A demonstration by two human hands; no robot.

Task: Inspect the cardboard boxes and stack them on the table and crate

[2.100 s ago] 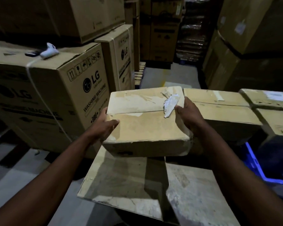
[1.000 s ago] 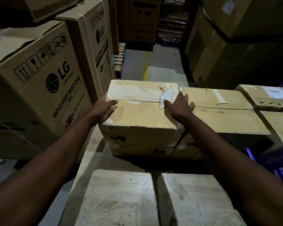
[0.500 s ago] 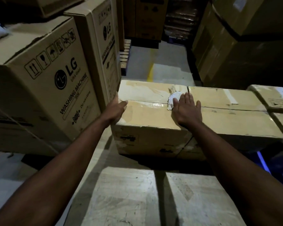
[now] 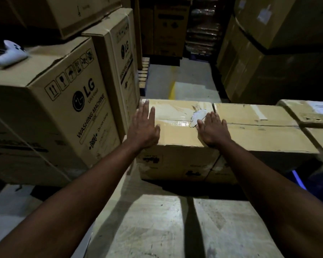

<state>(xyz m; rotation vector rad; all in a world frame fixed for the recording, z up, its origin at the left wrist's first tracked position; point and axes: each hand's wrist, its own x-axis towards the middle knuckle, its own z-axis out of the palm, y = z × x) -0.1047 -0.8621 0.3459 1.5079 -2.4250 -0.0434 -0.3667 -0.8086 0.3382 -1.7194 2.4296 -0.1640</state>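
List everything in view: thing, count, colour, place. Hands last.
taped box: one, tan, torn white label on top, far end of table
neighbouring boxes: at least three, tan, to its right
LG washing machine cartons: two, brown, left
controller: one, white, on the nearer LG carton
large cartons: several, brown, stacked at back right
table: one, pale wood, foreground
floor line: one, yellow, aisle behind
left hand: flat on the taped box's left edge
right hand: flat on its top, beside the label

Taped, scuffed cardboard box (image 4: 177, 135) sits upright, touching its neighbour box (image 4: 259, 131).
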